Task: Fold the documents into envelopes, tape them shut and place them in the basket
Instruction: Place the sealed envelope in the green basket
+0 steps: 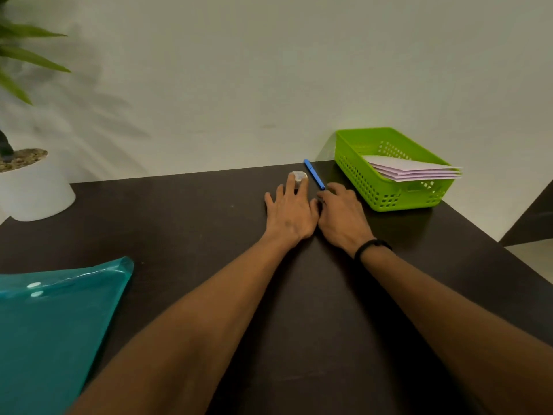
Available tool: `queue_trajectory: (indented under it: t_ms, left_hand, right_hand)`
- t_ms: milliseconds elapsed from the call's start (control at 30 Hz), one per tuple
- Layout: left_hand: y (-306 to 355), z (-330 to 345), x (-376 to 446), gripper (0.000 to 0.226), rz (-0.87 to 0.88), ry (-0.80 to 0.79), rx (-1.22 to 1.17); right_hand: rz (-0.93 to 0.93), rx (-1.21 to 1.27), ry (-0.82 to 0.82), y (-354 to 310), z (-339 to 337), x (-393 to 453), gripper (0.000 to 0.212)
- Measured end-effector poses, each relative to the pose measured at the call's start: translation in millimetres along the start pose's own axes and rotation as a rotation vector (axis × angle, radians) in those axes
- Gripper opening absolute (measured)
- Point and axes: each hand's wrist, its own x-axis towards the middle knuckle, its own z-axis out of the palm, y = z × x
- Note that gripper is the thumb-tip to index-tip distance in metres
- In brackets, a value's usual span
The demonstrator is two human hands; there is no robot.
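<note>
Your left hand [288,212] covers part of the small clear tape roll [298,177]. Right hand [341,215] fingertips curl under, hidden. Teal plastic folder [54,324] and white plant pot [33,190] cut off at left edge.

Green slotted basket [386,187] at table's far right, pale folded envelopes [410,170] stacked inside, perhaps four

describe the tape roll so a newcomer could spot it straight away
Start at the green basket in the table's far right corner, then move left past the blue pen lying beside it. The tape roll is the small, round, clear-whitish disc just left of the pen, under the left hand's fingertips. It is the only round, pale thing there.
</note>
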Motion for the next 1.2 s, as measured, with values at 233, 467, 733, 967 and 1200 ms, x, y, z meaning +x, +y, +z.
queue_trajectory:
  t_ms: [233,467,733,967,1200]
  left_hand:
    - [-17.6,15.0,76.4,0.057,0.031,0.0,0.017]
    - [-17.9,20.7,84.7,0.057,0.04,0.025,-0.027]
    - [-15.6,4.6,20.1,0.056,-0.078,0.006,0.06]
    - [-19.3,-25.6,-89.6,0.055,-0.062,-0.007,-0.005]
    - [-35.3,-115.0,-177.2,0.037,-0.143,-0.175,-0.263]
  right_hand:
    - [0.122,-0.104,-0.014,-0.7,19.7,50.7,0.039]
    - [0.211,-0.129,0.015,3.5,22.8,56.3,0.043]
    - [0.239,-0.116,-0.01,-14.8,12.3,22.3,0.052]
    - [0.187,-0.147,-0.098,-45.8,-3.9,-57.5,0.051]
    - [-0.013,-0.116,-0.162,-103.6,-8.6,-136.4,0.051]
